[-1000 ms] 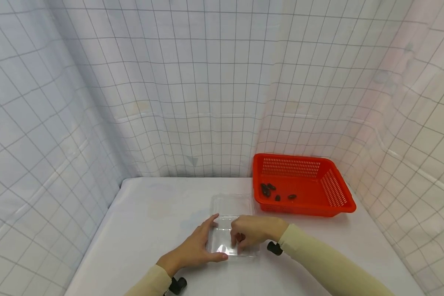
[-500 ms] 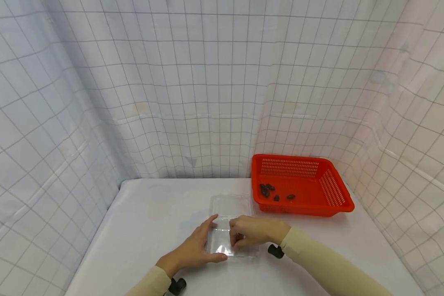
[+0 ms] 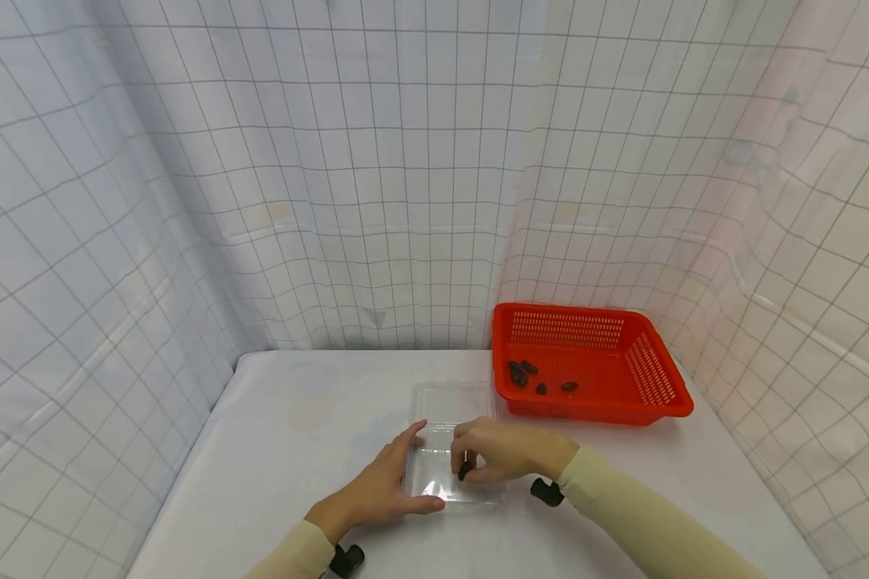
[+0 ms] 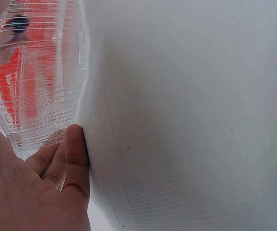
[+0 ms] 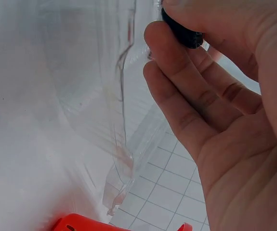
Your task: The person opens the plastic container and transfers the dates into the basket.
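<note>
A clear plastic clamshell box (image 3: pixel 432 469) lies on the white table with its lid folded back. My left hand (image 3: pixel 385 482) rests at the box's left side, fingers fairly straight and thumb spread along the near edge. In the left wrist view, fingertips (image 4: pixel 74 137) touch the ribbed wall. My right hand (image 3: pixel 503 450) is over the box and pinches a small dark oval piece (image 3: pixel 465 470) between thumb and fingers. The right wrist view shows that piece (image 5: pixel 184 31) as nearly black and smooth; its exact kind is unclear.
To the right behind the box stands a red plastic basket (image 3: pixel 594 408) with slotted walls. Several similar dark oval pieces (image 3: pixel 517 374) lie inside, mostly at its left. White grid-patterned curtains (image 3: pixel 405 241) enclose the table at the back and both sides.
My right hand has shifted slightly right and up, and the dark piece now shows between its fingertips. The left hand stays in place on the box.
</note>
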The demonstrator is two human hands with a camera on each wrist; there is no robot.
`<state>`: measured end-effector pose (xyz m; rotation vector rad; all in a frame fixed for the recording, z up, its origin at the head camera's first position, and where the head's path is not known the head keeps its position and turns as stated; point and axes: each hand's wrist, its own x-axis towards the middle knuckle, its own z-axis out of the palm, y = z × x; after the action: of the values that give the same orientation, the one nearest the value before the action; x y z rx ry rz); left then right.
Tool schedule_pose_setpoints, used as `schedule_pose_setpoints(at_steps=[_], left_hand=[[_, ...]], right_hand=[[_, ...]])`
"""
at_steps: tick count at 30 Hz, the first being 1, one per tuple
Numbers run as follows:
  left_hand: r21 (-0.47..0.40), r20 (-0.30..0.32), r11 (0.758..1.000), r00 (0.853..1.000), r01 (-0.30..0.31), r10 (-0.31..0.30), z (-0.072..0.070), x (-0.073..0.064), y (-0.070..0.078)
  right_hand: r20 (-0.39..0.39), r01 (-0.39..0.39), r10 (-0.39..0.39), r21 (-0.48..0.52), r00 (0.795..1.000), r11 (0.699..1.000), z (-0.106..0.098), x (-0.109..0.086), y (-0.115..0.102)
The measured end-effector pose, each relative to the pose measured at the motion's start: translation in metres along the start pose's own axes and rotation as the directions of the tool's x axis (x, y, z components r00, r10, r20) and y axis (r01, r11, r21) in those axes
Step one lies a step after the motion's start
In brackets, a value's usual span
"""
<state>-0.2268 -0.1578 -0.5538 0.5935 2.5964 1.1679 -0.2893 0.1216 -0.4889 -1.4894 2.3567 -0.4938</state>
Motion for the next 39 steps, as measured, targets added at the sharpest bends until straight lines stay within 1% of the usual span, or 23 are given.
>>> schedule_pose_setpoints(at_steps=[4, 7, 14, 21, 27, 34, 39], left_hand=[[0.002, -0.004, 1.000, 1.000, 0.002, -0.002, 0.000, 0.000, 0.000], [0.007, -0.006, 1.000, 1.000, 0.004, -0.004, 0.000, 0.000, 0.001], [0.008, 0.002, 1.000, 1.000, -0.002, 0.002, -0.001, 0.000, 0.000], [0.019, 0.001, 1.000, 1.000, 0.006, -0.006, 0.000, 0.000, 0.000], [0.015, 0.001, 1.000, 1.000, 0.011, -0.011, 0.000, -0.001, -0.001], [0.007, 0.001, 1.000, 1.000, 0.010, -0.010, 0.000, 0.000, -0.001], [0.000, 0.003, 1.000, 1.000, 0.009, -0.009, 0.000, 0.000, -0.001]], right_hand=[[-0.037, 0.042, -0.042, -0.002, 0.998, 0.999, -0.003, -0.002, 0.000], [-0.058, 0.056, -0.057, -0.011, 0.997, 0.998, -0.006, -0.003, 0.000], [-0.079, 0.016, -0.020, -0.058, 0.997, 0.998, -0.015, -0.009, -0.003], [-0.120, 0.008, -0.019, -0.094, 0.993, 0.996, -0.021, -0.016, -0.003], [-0.149, 0.009, -0.025, -0.109, 0.988, 0.994, -0.026, -0.020, 0.001], [-0.185, -0.057, 0.038, -0.094, 0.982, 0.994, -0.034, -0.028, 0.003], [-0.215, -0.063, 0.037, -0.112, 0.976, 0.992, -0.039, -0.034, 0.005]])
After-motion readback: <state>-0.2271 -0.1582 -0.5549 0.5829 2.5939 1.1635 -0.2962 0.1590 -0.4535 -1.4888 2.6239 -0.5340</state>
